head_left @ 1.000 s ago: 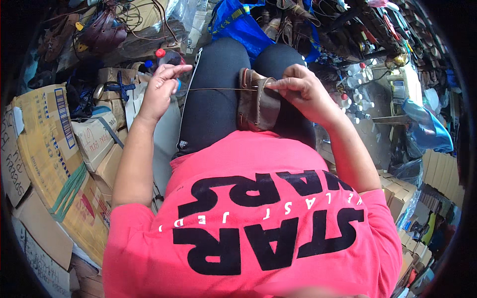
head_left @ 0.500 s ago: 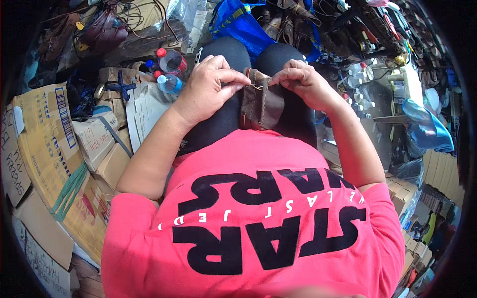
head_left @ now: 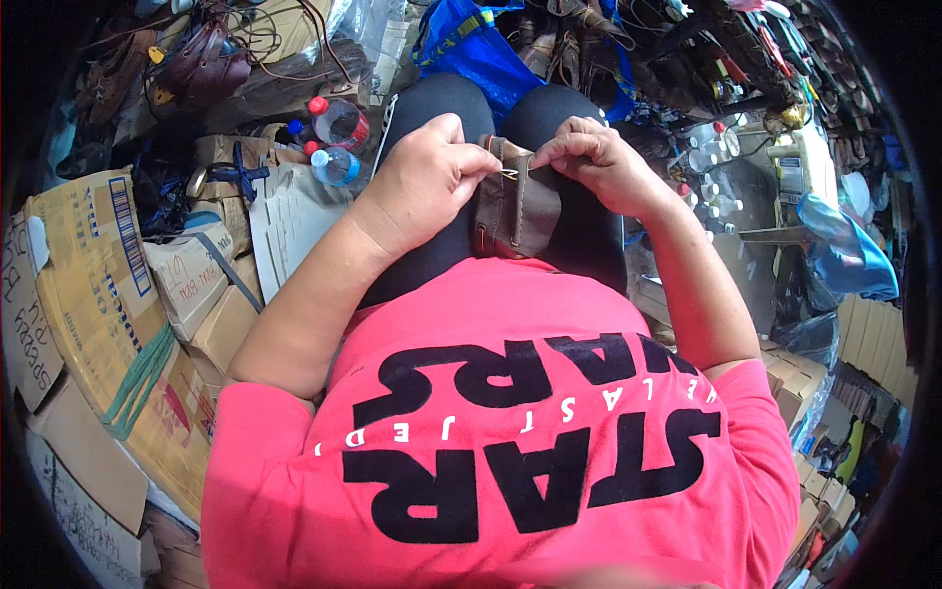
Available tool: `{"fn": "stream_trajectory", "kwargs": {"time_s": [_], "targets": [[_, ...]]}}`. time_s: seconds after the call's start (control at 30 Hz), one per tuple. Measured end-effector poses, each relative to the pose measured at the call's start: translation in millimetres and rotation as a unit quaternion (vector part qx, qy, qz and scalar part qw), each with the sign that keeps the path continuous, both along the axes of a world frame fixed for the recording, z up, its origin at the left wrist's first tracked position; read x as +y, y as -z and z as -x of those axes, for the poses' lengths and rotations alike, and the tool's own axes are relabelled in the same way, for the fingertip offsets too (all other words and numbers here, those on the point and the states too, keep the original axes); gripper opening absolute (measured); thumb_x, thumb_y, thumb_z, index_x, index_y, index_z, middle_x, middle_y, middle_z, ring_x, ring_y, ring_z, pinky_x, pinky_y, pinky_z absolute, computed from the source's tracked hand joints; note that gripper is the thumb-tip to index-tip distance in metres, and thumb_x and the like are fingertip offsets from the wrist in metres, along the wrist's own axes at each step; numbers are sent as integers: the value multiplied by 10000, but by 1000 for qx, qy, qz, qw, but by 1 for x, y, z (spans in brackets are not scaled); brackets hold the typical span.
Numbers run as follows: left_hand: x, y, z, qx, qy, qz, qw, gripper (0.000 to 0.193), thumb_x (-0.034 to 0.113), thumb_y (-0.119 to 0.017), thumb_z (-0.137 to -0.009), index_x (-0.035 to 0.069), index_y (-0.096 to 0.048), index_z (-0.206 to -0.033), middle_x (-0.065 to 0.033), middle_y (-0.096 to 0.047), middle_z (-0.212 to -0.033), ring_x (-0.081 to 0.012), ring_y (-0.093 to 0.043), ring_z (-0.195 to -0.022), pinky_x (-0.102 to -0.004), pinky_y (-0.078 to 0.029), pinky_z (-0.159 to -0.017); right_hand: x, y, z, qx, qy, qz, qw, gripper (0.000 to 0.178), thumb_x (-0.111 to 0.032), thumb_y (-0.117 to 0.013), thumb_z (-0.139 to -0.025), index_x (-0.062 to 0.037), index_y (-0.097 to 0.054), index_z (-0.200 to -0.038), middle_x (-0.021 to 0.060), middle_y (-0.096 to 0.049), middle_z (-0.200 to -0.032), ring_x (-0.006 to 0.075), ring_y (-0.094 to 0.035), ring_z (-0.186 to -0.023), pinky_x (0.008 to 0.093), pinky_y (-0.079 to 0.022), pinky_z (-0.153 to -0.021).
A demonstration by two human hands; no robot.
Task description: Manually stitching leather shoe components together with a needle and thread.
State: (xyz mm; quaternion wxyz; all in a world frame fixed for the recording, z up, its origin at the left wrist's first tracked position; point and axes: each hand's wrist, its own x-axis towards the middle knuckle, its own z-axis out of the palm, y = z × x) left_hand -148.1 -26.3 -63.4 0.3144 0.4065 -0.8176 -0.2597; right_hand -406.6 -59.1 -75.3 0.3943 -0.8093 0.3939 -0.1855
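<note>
A brown leather piece (head_left: 520,211), which looks like a shoe upper, rests between my thighs with a stitched seam running down it. Its upper edge shows a bit of orange-red trim. A short pale cord (head_left: 509,174) crosses the leather near the top. My left hand (head_left: 430,169) is closed in a pinch at the left end of this cord, its fingertips beside the leather's left edge. With thumb and forefinger together, my right hand (head_left: 594,162) pinches at the top right of the leather; the thin strand there is too small to make out fully.
Bottles with coloured caps (head_left: 339,123) stand left of my legs, and more clear bottles (head_left: 708,147) stand to the right. A blue bag (head_left: 471,54) lies beyond my knees, near several brown shoes (head_left: 574,49). Cardboard boxes (head_left: 93,285) crowd the left side.
My left hand has rolled so more of its back faces up, and it has shifted slightly. The pale cord now shows as a small loop. My right hand has barely moved.
</note>
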Motion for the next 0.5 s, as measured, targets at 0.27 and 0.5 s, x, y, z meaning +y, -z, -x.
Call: {"fn": "stream_trajectory", "kwargs": {"time_s": [0.27, 0.5], "targets": [[2, 5, 8, -19, 34, 32, 999, 187, 28, -714, -729, 98, -728, -902, -81, -499, -741, -252, -536, -715, -367, -440, -637, 4, -2, 1, -21, 4, -64, 998, 275, 39, -616, -834, -114, -745, -1023, 5, -531, -819, 147, -509, -824, 268, -432, -783], [-8, 18, -8, -41, 28, -41, 998, 234, 104, -732, -754, 206, -766, -962, 17, -476, -734, -165, -502, -837, -339, -339, -866, 3, 7, 5, -66, 9, -68, 995, 256, -8, -665, -819, -161, -760, -1000, -6, -548, -762, 140, -525, -785, 262, -457, -758]]}}
